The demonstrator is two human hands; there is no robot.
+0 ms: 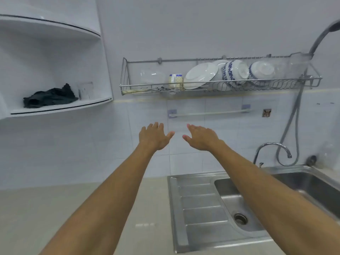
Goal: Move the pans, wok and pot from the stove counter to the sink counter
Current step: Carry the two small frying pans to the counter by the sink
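Both my arms stretch forward over the sink counter, palms down. My left hand is open with fingers spread and holds nothing. My right hand is open too, a short gap to the right of the left one, and holds nothing. Both hover in front of the tiled wall, above the counter. A steel sink with a ribbed drainboard is set into the counter under my right forearm. No pan, wok, pot or stove is in view.
A wall-mounted wire dish rack holds plates, bowls and cups above my hands. A curved faucet and a shower hose stand behind the sink. White corner shelves on the left carry a dark cloth. A towel bar is on the wall.
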